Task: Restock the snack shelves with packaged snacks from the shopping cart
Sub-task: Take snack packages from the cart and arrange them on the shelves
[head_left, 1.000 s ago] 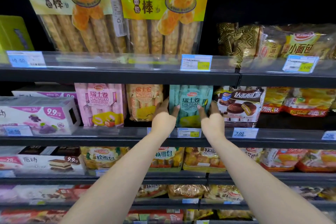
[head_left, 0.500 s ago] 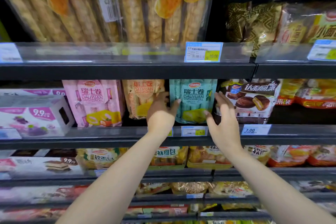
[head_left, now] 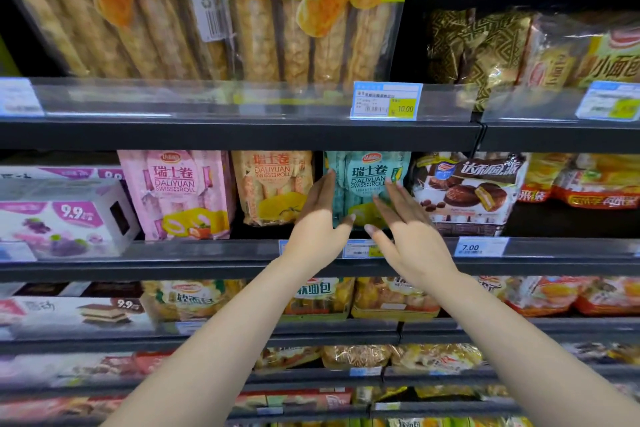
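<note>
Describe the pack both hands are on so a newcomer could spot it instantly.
Find the second shelf from the top, the one with the 7.00 price tag. Three Daliyuan Swiss Roll bags stand in a row there: pink, orange, teal. It is the teal bag, rightmost, beside the chocolate pie pack.

Glossy plastic wraps the teal Swiss roll pack [head_left: 367,184], matt dark metal forms the shelf [head_left: 207,269], clear shiny plastic fronts the price rail [head_left: 207,97].

A price tag [head_left: 386,100] (marked 10.00) and another price label [head_left: 480,247] (7.00) sit on rail fronts.
</note>
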Action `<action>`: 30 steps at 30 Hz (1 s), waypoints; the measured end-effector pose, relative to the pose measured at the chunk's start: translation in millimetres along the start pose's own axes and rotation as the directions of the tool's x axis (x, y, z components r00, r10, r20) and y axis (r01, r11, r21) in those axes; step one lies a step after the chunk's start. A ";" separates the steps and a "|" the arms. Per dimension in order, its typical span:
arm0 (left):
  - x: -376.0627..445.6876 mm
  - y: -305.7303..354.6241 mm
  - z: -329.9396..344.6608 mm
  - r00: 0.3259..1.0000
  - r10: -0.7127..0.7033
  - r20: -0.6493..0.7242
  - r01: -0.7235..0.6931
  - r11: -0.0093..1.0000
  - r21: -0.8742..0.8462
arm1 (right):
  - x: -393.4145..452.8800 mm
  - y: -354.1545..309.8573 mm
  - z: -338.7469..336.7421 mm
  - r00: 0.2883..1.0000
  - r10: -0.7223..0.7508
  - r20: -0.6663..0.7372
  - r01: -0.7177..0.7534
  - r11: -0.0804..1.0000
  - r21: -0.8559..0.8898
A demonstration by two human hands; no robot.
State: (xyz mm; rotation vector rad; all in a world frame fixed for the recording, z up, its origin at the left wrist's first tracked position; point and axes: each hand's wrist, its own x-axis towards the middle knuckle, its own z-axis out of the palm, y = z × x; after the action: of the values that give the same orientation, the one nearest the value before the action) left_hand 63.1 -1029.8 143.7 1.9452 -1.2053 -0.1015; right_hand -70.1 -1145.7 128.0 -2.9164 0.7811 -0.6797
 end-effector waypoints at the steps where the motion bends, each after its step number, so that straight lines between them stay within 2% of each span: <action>1: 1.4 0.9 0.1 1.000 -0.009 0.000 0.009 1.000 0.001 | 0.4 -0.7 -1.7 1.000 0.008 0.014 -0.009 1.000 0.005; 7: -1.3 5.1 -4.3 0.999 -0.050 -0.022 0.050 0.999 -0.002 | 0.4 -5.7 -13.9 0.997 0.016 0.077 -0.018 1.000 0.019; 11: -22.1 7.9 -16.4 0.994 -0.058 -0.095 0.070 0.990 0.123 | -5.8 -5.4 -25.6 0.997 -0.031 0.064 0.028 0.999 0.033; 19: -88.0 9.2 -48.6 0.975 0.106 -0.197 -0.033 0.940 0.340 | -35.1 -11.9 -50.6 0.973 -0.213 0.093 0.194 0.964 0.181; 24: -159.3 20.0 -54.7 0.967 0.034 -0.253 0.088 0.887 0.453 | -68.8 -33.0 -58.1 0.909 -0.401 0.112 0.355 0.886 0.298; 30: -275.0 44.2 -51.9 0.935 -0.131 -0.330 0.296 0.801 0.520 | -118.9 -74.9 -47.7 0.765 -0.630 0.135 0.521 0.728 0.446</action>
State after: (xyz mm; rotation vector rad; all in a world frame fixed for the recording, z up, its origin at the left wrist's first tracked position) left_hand -92.3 -794.4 116.0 2.5067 -0.8726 0.4550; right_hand -147.9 -1019.5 134.9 -2.7556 -0.3101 -0.3594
